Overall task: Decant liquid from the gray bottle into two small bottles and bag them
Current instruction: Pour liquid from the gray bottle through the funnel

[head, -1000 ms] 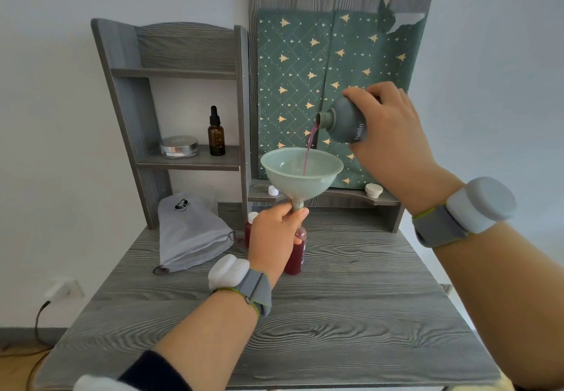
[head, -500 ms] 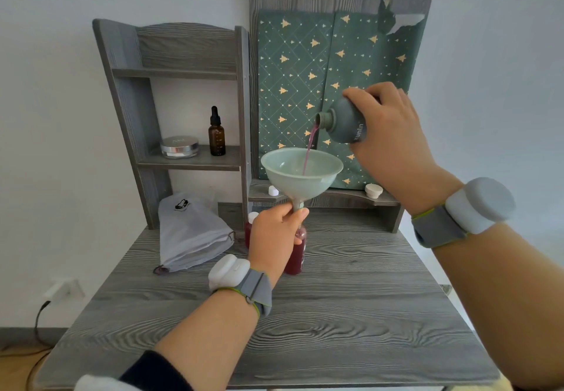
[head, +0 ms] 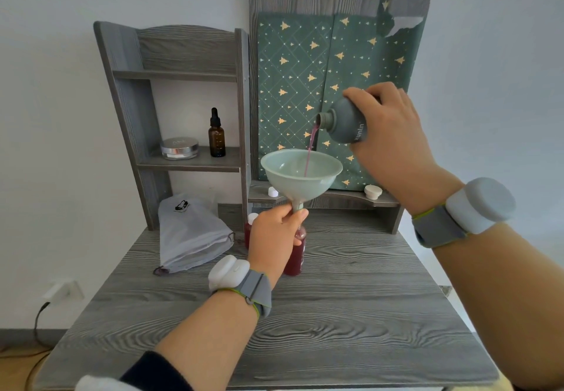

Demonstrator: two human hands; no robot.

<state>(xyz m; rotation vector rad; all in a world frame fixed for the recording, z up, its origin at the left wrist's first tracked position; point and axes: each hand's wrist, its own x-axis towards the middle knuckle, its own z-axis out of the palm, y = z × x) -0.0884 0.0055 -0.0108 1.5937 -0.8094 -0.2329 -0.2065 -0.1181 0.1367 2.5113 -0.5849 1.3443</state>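
Observation:
My right hand (head: 393,143) grips the gray bottle (head: 345,123), tilted mouth-left, and a thin pink stream falls from it into a pale green funnel (head: 300,174). My left hand (head: 274,244) holds the funnel's stem and the neck of a small clear bottle (head: 296,253) standing on the table, mostly full of red liquid. A second small bottle (head: 251,229) with a white cap stands just behind my left hand, largely hidden. A gray drawstring bag (head: 189,235) lies flat at the table's back left.
The gray wooden table (head: 351,314) carries a shelf unit (head: 183,161) with a silver tin (head: 179,148) and an amber dropper bottle (head: 217,135). Two white caps (head: 272,191) (head: 373,191) sit on a low ledge under a green patterned board (head: 332,85).

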